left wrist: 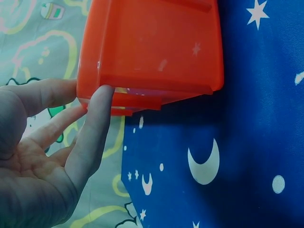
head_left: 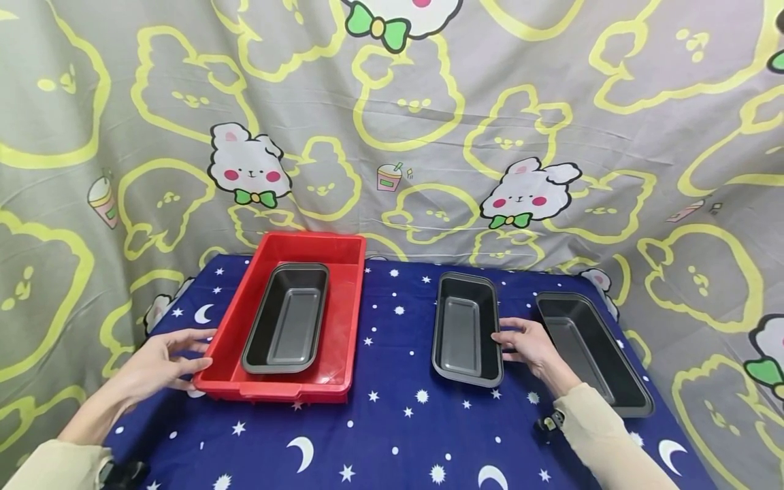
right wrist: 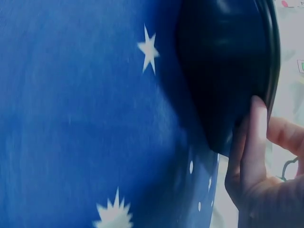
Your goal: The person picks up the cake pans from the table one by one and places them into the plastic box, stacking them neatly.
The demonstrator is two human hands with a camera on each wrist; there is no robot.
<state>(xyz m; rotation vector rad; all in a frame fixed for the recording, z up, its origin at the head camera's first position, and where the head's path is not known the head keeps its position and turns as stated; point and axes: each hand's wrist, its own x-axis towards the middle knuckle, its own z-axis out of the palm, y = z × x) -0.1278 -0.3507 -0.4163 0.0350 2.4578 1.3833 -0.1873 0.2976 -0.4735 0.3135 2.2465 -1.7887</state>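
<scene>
My left hand [head_left: 156, 361] pinches the left side of a red plastic tray [head_left: 344, 313] near its front corner. Inside that tray lies a dark grey loaf pan [head_left: 294, 325]. To the right, my right hand [head_left: 531, 346] grips a second loaf pan [head_left: 461, 333] by its right rim, the thumb over the edge and the fingers along the outside wall. The right wrist view shows this loaf pan [right wrist: 228, 57] from its side, raised at least partly off the cloth. In the left wrist view, the tray [left wrist: 156, 42] has fingers and thumb at its edge.
A third loaf pan [head_left: 588, 361] lies at the right of the table, beyond my right hand. A blue cloth [head_left: 392, 408] with white moons and stars covers the table. Behind and around it hangs a grey curtain [head_left: 422, 156] with rabbit prints.
</scene>
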